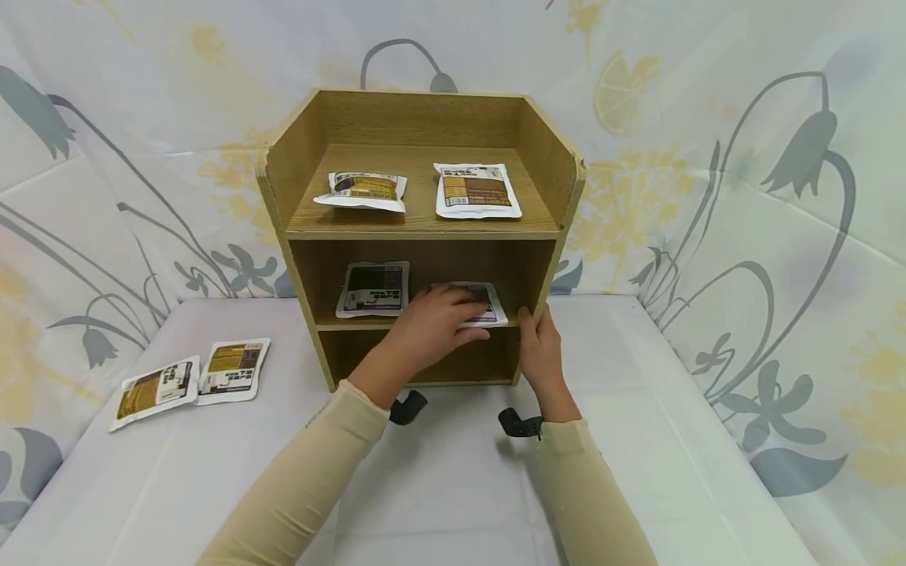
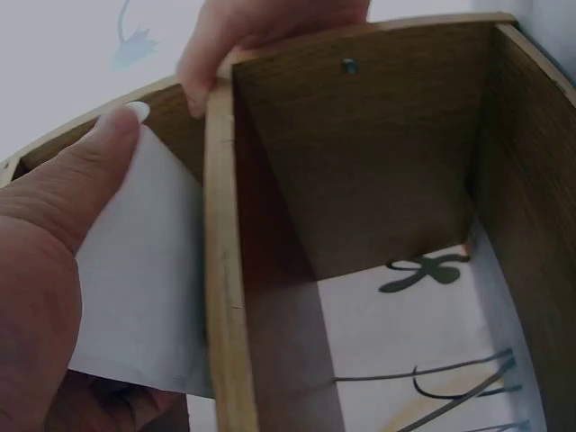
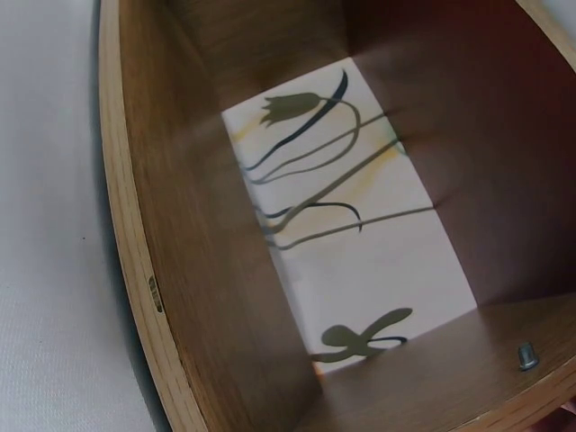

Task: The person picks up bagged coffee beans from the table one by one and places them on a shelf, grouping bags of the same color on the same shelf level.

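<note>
My left hand (image 1: 439,318) reaches onto the right part of the middle level of a small wooden shelf (image 1: 425,234). It holds a white-edged foil food packet (image 1: 490,316), fingers over the printed top and thumb at the front. The left wrist view shows the packet's plain white side (image 2: 144,279) beside the thumb, close to a shelf board. My right hand (image 1: 541,354) grips the shelf's right side panel near the middle board; little of that hand appears in the right wrist view. Left of the held packet lies a dark-printed packet (image 1: 375,289) on the same level.
On the top level sit a brown-and-yellow packet (image 1: 364,191) at left and another packet (image 1: 477,191) at right. Two more packets, one (image 1: 157,391) partly against the other (image 1: 233,369), lie on the white-covered table (image 1: 439,503) at left. Patterned cloth (image 1: 708,157) hangs behind.
</note>
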{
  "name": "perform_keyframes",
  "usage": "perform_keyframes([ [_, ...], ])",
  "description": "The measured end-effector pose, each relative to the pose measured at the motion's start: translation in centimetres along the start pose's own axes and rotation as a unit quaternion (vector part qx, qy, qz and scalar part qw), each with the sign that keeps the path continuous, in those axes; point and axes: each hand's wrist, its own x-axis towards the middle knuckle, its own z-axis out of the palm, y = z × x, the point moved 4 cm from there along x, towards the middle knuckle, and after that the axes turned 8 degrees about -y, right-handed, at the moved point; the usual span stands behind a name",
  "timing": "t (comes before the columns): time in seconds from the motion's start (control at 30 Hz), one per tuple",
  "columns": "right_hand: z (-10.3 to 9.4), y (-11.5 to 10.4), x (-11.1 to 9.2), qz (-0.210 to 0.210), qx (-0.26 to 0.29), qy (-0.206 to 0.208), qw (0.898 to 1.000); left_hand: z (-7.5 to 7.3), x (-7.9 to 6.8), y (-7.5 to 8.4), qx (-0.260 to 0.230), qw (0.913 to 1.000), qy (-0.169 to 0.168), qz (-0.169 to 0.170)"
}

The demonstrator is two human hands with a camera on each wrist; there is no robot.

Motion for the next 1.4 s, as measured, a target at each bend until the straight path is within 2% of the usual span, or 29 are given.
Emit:
perform_keyframes([
  [0.13,0.0,0.0,0.0,0.000,-0.001,0.001,1.000,0.3,0.3,-0.2,0.015,0.9998,0.015,-0.005],
  [0.3,0.1,0.1,0.0,-0.002,-0.002,0.002,1.000,0.9,0.6,-0.3,0.033,0.9991,0.013,-0.025],
  [0.5,0.1,0.1,0.0,-0.004,0.001,0.003,1.000,1.7,1.0,-0.4,0.048,0.9980,0.025,-0.033],
  [0.93,0.1,0.0,0.1,-0.009,0.000,0.002,1.000,2.1,1.4,-0.4,0.045,0.9975,0.042,-0.036],
  [1.4,0.1,0.2,0.1,-0.004,-0.004,0.003,1.000,1.9,0.1,-0.1,0.048,0.9958,0.073,-0.026],
])
